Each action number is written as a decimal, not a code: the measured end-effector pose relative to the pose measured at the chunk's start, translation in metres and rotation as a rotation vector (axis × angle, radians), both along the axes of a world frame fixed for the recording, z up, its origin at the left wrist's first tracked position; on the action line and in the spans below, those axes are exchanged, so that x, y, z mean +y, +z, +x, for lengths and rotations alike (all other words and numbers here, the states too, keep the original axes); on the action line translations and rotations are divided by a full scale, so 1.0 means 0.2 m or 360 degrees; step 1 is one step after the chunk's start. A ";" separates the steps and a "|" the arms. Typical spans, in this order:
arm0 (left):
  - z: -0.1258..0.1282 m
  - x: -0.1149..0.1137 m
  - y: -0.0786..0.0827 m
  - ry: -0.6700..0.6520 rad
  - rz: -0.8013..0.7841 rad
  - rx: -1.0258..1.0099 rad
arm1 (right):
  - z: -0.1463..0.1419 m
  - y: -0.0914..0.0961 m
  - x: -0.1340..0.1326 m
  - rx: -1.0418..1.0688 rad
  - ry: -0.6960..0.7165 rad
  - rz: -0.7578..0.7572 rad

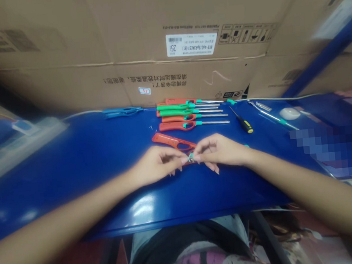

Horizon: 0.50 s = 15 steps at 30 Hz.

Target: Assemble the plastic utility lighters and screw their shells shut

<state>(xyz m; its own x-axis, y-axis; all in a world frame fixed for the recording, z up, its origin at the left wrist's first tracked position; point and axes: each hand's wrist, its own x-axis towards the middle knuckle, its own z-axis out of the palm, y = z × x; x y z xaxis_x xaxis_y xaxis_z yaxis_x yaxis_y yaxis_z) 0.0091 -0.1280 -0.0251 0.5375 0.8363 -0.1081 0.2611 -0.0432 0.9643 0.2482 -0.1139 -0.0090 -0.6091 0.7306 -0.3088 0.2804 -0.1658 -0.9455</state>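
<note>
My left hand (157,164) and my right hand (219,152) meet above the blue table, fingertips pinched together. Between them is a small teal and silvery lighter part (191,157), too small to make out fully; both hands grip it. Just behind my fingers lies an orange lighter casing (170,141), its trigger end partly hidden by my right hand. Further back, several long-necked lighters (178,126), orange and green with teal triggers and metal tubes, are stacked in a row pointing right.
Blue casings (121,111) lie at the back left. A black and yellow screwdriver (244,122) rests right of the lighters. Beyond it are a white rounded object (289,113) and a loose metal tube (267,116). A cardboard wall (143,36) closes off the blue table's (98,155) back.
</note>
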 end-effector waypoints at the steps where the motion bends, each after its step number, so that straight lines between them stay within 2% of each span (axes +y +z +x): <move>1: 0.00 0.00 0.00 -0.0002 0.0000 0.0000 | 0.00 0.00 0.00 -0.0003 -0.0001 0.0002; 15: 0.00 0.00 0.00 -0.0065 0.0058 0.0033 | 0.00 -0.01 0.00 -0.0015 0.0038 0.0056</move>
